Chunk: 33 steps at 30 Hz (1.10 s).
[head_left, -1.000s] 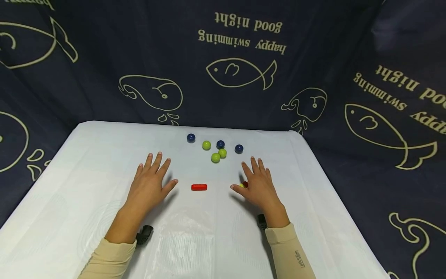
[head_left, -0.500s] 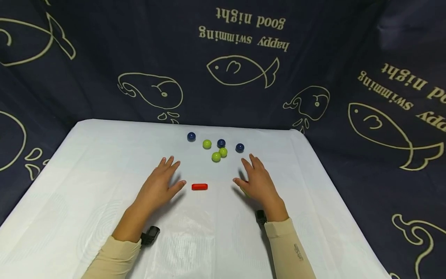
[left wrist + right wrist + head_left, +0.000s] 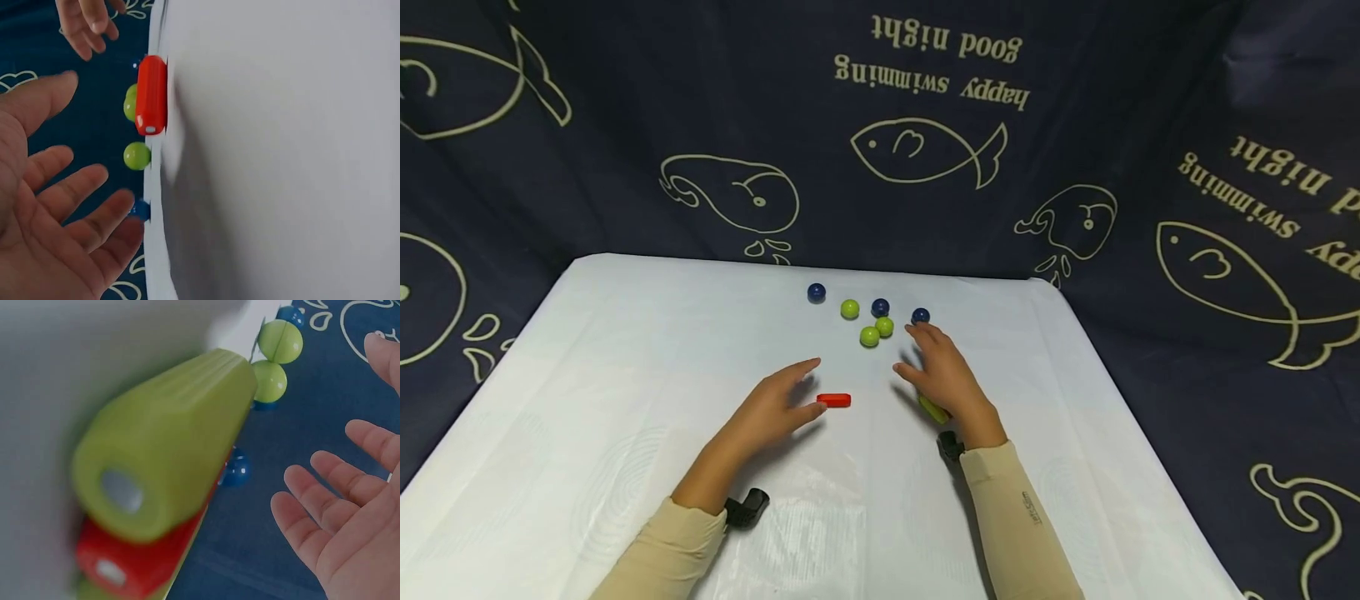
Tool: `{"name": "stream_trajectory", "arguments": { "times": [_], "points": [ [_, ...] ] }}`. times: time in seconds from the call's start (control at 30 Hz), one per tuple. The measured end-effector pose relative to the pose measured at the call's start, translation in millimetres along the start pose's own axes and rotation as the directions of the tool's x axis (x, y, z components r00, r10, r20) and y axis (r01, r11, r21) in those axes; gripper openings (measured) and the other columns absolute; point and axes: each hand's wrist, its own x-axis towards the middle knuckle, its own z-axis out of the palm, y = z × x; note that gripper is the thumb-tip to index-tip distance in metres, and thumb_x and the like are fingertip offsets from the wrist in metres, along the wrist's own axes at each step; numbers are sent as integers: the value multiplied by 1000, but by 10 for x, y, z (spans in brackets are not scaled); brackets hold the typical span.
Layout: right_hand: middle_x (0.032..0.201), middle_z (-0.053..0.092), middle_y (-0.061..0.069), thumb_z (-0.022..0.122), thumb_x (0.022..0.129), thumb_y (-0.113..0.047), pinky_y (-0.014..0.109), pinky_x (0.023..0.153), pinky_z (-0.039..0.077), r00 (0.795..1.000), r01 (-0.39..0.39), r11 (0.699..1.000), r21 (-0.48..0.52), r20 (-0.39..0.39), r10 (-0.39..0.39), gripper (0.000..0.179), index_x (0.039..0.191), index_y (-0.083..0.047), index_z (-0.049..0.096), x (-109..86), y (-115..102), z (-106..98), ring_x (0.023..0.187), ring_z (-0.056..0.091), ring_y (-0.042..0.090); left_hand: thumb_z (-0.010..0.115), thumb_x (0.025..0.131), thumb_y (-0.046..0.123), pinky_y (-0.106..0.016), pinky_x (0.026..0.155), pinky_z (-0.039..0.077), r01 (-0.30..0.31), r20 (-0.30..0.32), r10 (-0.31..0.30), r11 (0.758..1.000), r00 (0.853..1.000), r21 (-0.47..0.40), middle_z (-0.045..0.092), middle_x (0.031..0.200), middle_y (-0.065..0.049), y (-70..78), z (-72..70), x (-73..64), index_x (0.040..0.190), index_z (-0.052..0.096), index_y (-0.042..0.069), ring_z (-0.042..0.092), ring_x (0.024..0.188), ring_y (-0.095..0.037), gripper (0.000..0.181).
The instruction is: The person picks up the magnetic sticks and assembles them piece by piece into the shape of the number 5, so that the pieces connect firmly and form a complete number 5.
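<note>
My left hand (image 3: 771,412) hovers with spread, loosely bent fingers beside a small red faceted bar (image 3: 837,400). Its thumb tip overlaps the bar's left end in the head view, but the left wrist view shows a gap between the thumb and the red bar (image 3: 151,95). My right hand (image 3: 946,375) is held over a yellow-green bar (image 3: 934,408), partly covering it. In the right wrist view this yellow-green bar (image 3: 169,437) lies against a second red bar (image 3: 134,559), with another yellow-green piece (image 3: 94,590) at the bottom edge. Both hands hold nothing.
Three green balls (image 3: 869,337) and three dark blue balls (image 3: 816,292) lie toward the back of the white-covered table (image 3: 625,358). The rightmost blue ball (image 3: 921,315) is close to my right fingertips. A dark printed cloth (image 3: 737,83) hangs behind the table.
My left hand has moved right toward the red bar and turned inward. My right hand has shifted slightly forward and turned inward, uncovering more of the yellow-green bar. The balls keep their arrangement.
</note>
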Motion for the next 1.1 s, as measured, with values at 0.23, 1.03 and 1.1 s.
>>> {"name": "stream_trajectory", "arguments": {
  "times": [0.23,1.03,1.1],
  "points": [
    [142,50,12,72,92,-29,46,107,38,1000,18,999,48,23,-19,62,146,-8,48,175,-5,70,131,47,31,75,89,19,-52,108,36,64,36,-63,997,997,-34,55,140,-18,50,116,42,142,54,6,47,132,-37,59],
    [135,56,9,70,94,-20,37,102,43,993,73,993,88,83,-81,44,135,-8,60,651,-150,316,119,55,22,76,87,15,-51,96,44,-34,-22,35,999,999,43,66,121,-12,-125,263,82,128,65,5,59,111,-33,43],
    [134,57,10,71,94,-19,37,101,43,993,69,994,85,94,-77,44,135,-7,60,663,-156,314,117,56,21,76,87,15,-50,95,45,-45,-31,47,998,998,51,67,119,-10,-120,279,85,126,67,6,60,110,-32,41]
  ]
}}
